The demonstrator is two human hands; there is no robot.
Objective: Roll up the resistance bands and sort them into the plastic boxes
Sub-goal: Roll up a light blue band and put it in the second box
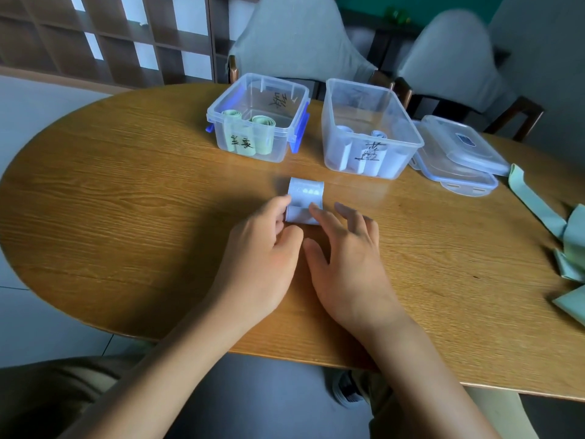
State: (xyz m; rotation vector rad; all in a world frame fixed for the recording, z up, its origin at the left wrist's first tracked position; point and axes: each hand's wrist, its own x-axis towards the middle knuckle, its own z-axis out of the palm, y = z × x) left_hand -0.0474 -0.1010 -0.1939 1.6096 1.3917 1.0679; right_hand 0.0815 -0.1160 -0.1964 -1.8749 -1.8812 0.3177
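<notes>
Blue band [304, 201]: a pale blue resistance band, partly rolled, lying on the wooden tabletop [126, 201] just in front of my two hands; its rolled part is at my end, a short flat stretch runs away from me.
Left hand [262, 255]: my grip here is closed on the blue band; curled fingers and thumb pinch its left edge at the roll.
Right hand [351, 264]: open grip, fingers spread and nearly straight; my index fingertip [315, 210] presses on the roll, the other fingers lie beside it, over the tabletop.
Left box [258, 117]: clear plastic, blue clips on its sides, lid off; black handwriting on the wall. It stands beyond the band and a little to the left.
Green rolls [262, 122]: rolled green bands standing upright inside the left box.
Right box [368, 128]: clear plastic, lid off, black handwriting on its front wall; it stands just beside the left box, not touching it.
Blue rolls [378, 136]: rolled pale blue bands standing inside the right box.
Lids [459, 156]: two clear lids stacked, just right of the right box.
Loose green bands [566, 236]: unrolled, heaped at the right edge of the tabletop, well apart from my hands.
Chairs [297, 39]: two grey-covered ones beyond the tabletop.
</notes>
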